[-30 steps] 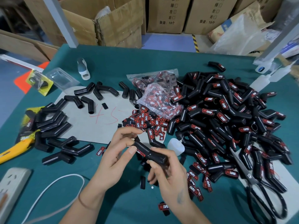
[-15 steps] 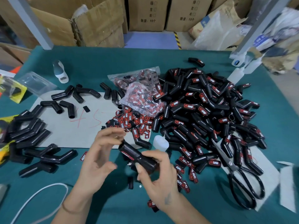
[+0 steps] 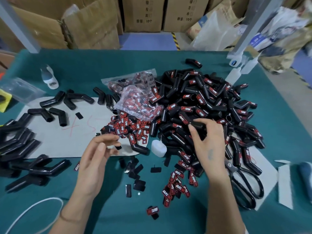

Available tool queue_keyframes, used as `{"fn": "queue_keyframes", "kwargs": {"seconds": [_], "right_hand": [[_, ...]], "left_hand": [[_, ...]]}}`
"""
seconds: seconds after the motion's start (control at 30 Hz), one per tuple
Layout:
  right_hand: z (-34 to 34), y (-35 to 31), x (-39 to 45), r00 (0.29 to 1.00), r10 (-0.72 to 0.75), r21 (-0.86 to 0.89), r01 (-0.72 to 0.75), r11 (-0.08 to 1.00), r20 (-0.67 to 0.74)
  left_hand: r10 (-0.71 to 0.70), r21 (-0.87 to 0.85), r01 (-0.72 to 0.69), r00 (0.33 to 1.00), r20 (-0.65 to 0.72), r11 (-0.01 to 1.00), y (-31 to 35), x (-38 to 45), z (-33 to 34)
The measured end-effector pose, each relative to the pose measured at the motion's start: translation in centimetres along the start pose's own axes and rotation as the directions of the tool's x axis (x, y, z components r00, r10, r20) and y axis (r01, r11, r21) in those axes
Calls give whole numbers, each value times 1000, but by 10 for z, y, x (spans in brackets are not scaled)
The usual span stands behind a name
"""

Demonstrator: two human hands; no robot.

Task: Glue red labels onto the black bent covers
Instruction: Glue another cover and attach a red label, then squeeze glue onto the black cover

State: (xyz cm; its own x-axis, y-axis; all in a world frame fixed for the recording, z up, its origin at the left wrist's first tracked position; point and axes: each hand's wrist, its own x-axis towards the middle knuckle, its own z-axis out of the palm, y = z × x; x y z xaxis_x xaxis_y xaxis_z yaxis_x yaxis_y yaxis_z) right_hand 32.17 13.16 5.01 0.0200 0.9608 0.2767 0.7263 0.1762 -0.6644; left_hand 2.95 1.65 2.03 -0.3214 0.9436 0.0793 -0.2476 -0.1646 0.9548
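My right hand (image 3: 208,146) grips a black bent cover (image 3: 196,123) with a red label on it, holding it just over the big pile of labelled covers (image 3: 207,100). My left hand (image 3: 97,157) hovers with relaxed fingers above the grey sheet's (image 3: 55,137) front edge and holds nothing. Loose red labels (image 3: 125,126) lie between the hands, and more (image 3: 179,184) lie under my right wrist. A clear bag of labels (image 3: 138,100) lies behind them. Plain black covers (image 3: 22,142) are heaped at the left. A small white glue bottle (image 3: 157,148) stands between my hands.
Black scissors (image 3: 244,184) lie at the right on a grey sheet. A white bottle (image 3: 49,77) stands at the back left, squeeze bottles (image 3: 235,75) at the back right. A white cable (image 3: 33,210) loops at the front left. Cardboard boxes stand beyond the table.
My left hand has let go of the cover. My right hand has carried it up and to the right, over the labelled pile. The view has shifted to the right.
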Motion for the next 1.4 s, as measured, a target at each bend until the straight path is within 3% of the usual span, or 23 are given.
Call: {"fn": "queue_keyframes", "kwargs": {"seconds": [0.13,0.2,0.27,0.33,0.4,0.5,0.53,0.6,0.73,0.8,0.87,0.93,1.1,1.23,1.3,1.4], "right_hand": [[9,2,6,1000,-27,-138,27,990,1],[10,-1,3,994,-50,-158,34,987,-98],[10,-7,-3,973,-93,-94,74,993,-210],[12,-18,-14,960,-172,33,184,982,-223],[14,-28,-26,966,-231,167,248,954,-115],[12,-33,-35,941,-143,315,41,948,307],[13,-32,-35,899,-114,285,-13,958,422],[16,-26,-34,837,-106,155,25,988,538],[29,-27,-37,835,-132,-85,209,974,535],[33,-31,-38,853,-162,-159,273,949,497],[34,-34,-40,856,-189,-182,309,933,481],[34,-33,-42,862,-196,-144,294,945,468],[33,-38,-44,902,-130,165,66,984,412],[30,-43,-46,910,-158,212,79,974,384],[32,-43,-47,901,-167,219,83,972,399],[34,-45,-49,888,-191,284,72,956,418]], "left_hand": [[-25,94,23,999,24,995,-4,-2,4],[-6,170,-1,999,38,985,-4,-3,6],[45,296,-50,999,24,954,-5,-1,5],[141,452,-120,990,-12,884,-6,3,1],[237,631,-151,970,-54,761,-8,8,-8],[311,776,-62,934,-177,628,-3,16,-24],[339,802,-25,914,-224,597,0,19,-31],[404,863,30,875,-266,504,5,25,-47],[327,919,164,900,-289,360,13,42,-76],[264,956,213,928,-262,199,13,57,-85],[180,966,254,949,-258,45,11,73,-91],[114,959,284,953,-279,-24,10,82,-93],[194,951,310,933,-304,-1,17,74,-92],[88,956,240,970,-228,-166,28,49,-84],[78,981,156,986,-148,-118,32,34,-78],[149,993,75,985,-89,94,32,14,-66]]}}
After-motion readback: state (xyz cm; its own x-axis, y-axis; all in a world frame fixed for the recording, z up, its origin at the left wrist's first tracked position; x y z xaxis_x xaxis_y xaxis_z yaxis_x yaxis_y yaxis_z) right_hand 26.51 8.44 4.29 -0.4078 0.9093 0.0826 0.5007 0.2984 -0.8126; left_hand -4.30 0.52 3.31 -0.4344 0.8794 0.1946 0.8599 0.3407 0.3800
